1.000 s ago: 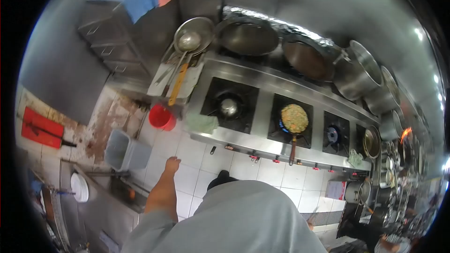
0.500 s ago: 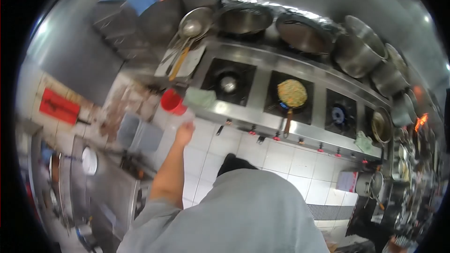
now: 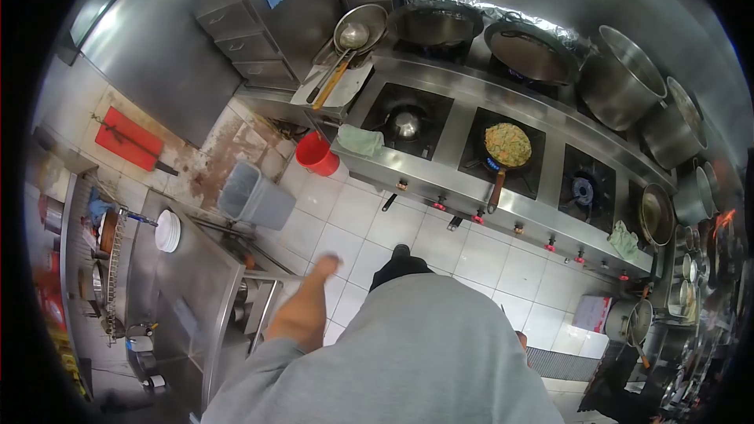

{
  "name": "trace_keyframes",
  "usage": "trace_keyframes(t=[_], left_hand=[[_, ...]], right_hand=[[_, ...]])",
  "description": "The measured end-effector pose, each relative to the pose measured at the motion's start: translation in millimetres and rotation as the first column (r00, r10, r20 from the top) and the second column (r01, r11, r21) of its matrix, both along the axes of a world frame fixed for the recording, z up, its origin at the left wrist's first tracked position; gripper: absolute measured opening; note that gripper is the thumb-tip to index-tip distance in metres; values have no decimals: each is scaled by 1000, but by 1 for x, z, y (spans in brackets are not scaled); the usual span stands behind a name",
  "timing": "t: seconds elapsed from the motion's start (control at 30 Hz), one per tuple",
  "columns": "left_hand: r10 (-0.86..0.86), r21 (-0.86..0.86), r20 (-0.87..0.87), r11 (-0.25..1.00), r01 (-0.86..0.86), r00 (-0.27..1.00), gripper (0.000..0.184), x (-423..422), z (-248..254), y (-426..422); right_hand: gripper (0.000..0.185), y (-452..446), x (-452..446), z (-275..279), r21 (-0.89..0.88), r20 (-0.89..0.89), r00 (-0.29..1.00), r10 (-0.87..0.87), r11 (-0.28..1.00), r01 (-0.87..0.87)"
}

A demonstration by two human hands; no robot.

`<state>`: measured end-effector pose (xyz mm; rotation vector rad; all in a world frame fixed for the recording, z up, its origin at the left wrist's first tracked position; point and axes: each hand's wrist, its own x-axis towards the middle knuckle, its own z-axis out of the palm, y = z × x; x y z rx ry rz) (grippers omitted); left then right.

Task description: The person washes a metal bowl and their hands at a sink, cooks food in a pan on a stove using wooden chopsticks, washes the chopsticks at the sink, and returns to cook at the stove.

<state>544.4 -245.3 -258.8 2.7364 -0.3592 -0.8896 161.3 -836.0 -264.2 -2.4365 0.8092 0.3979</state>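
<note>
My left hand hangs over the tiled floor beside the steel counter, smeared by motion. I see nothing held in it, and its finger shape is unclear. Only a sliver of my right hand shows past the right side of my shirt. A thin dark tip pokes out just ahead of it, and what it belongs to is hidden. In front of me, a frying pan with a wooden-looking handle sits on a burner with a blue flame. A flat, round yellow-green food covers the pan.
A stove runs across the front, with large woks and tall pots behind. On the floor at left stand a grey bin and a red bucket. A steel counter holds stacked white plates.
My left hand has drawn back from near the red bucket toward my body. A bit of my right hand has come into view. The whole scene has shifted slightly right and down.
</note>
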Motion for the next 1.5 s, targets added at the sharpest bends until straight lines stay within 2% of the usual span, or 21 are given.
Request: trace_keyframes(t=[0.13,0.17,0.23,0.3,0.33,0.4,0.47,0.53,0.63,0.7,0.83,0.93,1.0,1.07,1.13,1.17,1.23,1.33,1.43,1.47,1.5], left_hand=[[30,27,-678,1000,-16,734,35,-137,-89,25],[-284,-28,-627,939,343,725,39,-146,-87,30],[-788,-49,-484,459,887,381,49,-160,-76,37],[-317,122,-427,908,401,847,47,-170,-41,43],[106,218,-464,976,-2,880,41,-162,-34,40],[-35,280,-323,951,131,946,34,-133,-22,34],[118,240,-340,970,-35,933,34,-99,-6,16],[-171,175,-60,968,179,983,34,-64,-47,14],[-217,122,46,970,210,975,35,-24,-23,-44],[353,-236,-152,894,-380,923,38,-11,13,-87],[-51,-260,-104,965,22,993,47,16,-24,-107],[139,-257,-235,946,-199,962,50,17,-38,-106],[-193,-185,-42,966,182,980,40,18,-65,-83],[-509,63,-143,852,521,849,35,15,-37,-83],[-462,116,-248,858,500,851,38,8,-30,-76],[-658,91,-113,740,667,745,37,10,-57,-55],[-727,-32,-50,686,727,685,34,15,-116,-16],[-286,-14,-305,955,296,909,31,8,-61,-46],[365,88,-522,922,-377,771,27,-3,-15,-81],[368,91,-522,921,-379,769,27,-1,-31,-70],[1,-61,-345,998,-23,939,26,2,-39,-65]], right_hand=[[19,3,-1,-4,17,-37,999,14,1000,-14],[19,2,-1,-5,18,-42,999,18,1000,-18],[18,1,-2,-7,22,-55,998,28,999,-27],[18,1,-3,-9,24,-60,998,35,999,-34],[18,1,-4,-10,23,-62,997,41,999,-40],[18,-1,-3,-8,24,-65,996,53,998,-51],[18,-2,0,-8,25,-60,996,62,998,-61],[18,0,1,-5,22,-57,996,68,998,-67],[18,1,2,-2,28,-36,998,56,998,-55],[18,3,2,3,33,-4,999,35,999,-35],[18,13,1,3,63,44,997,-63,996,61],[21,37,-3,27,78,-25,981,-195,977,196],[24,40,-12,20,138,-174,966,-189,967,214],[24,45,-35,3,116,-218,969,-117,983,145],[24,49,-58,-14,85,-244,968,-58,993,80],[24,52,-67,-20,72,-253,967,-37,996,57],[24,58,-83,-30,46,-268,963,2,999,11],[24,63,-104,-46,5,-271,960,67,998,-69],[24,64,-107,-62,-61,-245,958,152,983,-171],[24,64,-104,-67,-83,-244,954,173,977,-198],[24,62,-101,-71,-101,-244,953,182,972,-211]])
